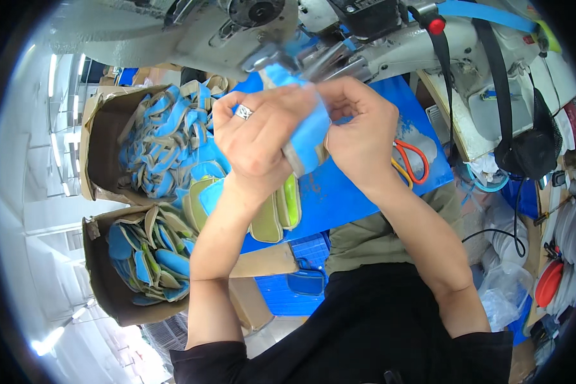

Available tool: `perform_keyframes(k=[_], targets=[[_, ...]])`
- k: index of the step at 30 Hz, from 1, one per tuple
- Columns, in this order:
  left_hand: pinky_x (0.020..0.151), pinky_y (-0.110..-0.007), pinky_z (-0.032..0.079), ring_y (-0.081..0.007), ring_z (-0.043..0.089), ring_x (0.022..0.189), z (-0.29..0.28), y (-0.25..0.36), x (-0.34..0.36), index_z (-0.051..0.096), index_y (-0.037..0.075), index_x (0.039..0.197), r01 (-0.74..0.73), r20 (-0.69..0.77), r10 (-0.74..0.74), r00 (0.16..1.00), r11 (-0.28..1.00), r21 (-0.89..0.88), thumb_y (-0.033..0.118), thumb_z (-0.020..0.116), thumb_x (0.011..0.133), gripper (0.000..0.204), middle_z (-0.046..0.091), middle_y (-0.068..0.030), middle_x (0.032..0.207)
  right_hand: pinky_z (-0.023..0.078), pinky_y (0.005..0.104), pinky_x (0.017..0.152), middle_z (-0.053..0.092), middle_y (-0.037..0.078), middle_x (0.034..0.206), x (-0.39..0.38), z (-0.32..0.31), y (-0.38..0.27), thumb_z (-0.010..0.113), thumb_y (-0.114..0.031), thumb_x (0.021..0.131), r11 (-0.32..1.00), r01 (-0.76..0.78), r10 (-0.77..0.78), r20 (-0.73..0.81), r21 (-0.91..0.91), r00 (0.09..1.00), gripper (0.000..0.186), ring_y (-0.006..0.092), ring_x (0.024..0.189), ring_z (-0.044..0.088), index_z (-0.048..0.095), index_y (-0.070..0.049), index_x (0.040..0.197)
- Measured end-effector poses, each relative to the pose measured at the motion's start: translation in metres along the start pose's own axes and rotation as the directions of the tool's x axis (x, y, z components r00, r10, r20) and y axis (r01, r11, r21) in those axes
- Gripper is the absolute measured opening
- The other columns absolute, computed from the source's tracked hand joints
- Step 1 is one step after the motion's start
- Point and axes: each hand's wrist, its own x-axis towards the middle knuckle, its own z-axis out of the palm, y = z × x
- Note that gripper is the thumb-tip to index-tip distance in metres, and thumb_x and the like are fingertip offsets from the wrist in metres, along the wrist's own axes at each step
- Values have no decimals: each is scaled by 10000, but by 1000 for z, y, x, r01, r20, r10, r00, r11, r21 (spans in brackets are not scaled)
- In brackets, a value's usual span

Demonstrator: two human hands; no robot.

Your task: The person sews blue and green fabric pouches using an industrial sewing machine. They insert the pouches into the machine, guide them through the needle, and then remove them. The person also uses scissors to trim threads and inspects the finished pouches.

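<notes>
Farthest left, a carton (pixel 93 144) is heaped with blue and tan strips (pixel 163 144); just below it, a second carton (pixel 99 275) holds blue and green pads (pixel 163 259). More pads, green ones (pixel 267 224) among them, lie on the blue table (pixel 342 195), partly behind the left forearm.

That forearm rises from the lower edge, leaning slightly right. The left hand (pixel 259 131) is back-up, wrist bent, a ring on one finger; its fingers curl inward, closed on a blue patch (pixel 310 137) with tan edging. The patch hangs between the two hands, above the table and under the machine (pixel 205 54), its upper part near the metal parts and blurred.

The right forearm slants up and leftward. The right hand (pixel 363 128) is folded, thumb and forefinger pinching the patch's edge, their tips blurred. Just right of its wrist lie scissors (pixel 422 161) with red and yellow handles.
</notes>
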Motion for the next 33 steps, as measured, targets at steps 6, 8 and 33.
perform_keyframes(k=[6,8,33], targets=[[890,-327,469,-156,737,879,1,-11,-9,732,54,975,117,-28,-126,992,969,-216,57,781,789,192,780,-51,972,561,297,641,732,85,866,-4,4,1,815,4,762,995,72,-77,-67,-73,995,206,174,764,725,725,-25,945],[879,-305,502,-143,717,892,-3,-6,-12,724,14,1004,367,14,-404,914,813,-451,30,797,803,214,769,-73,997,559,300,648,721,82,867,-8,4,8,835,-36,769,983,139,-150,-85,-121,985,216,184,761,717,717,-35,949],[871,-355,419,-139,745,927,2,-7,-10,777,139,921,-123,-34,123,992,992,6,119,701,750,188,765,8,947,576,268,747,754,75,925,-10,-12,19,765,46,828,998,-55,53,88,17,995,226,124,810,714,728,10,1048]])
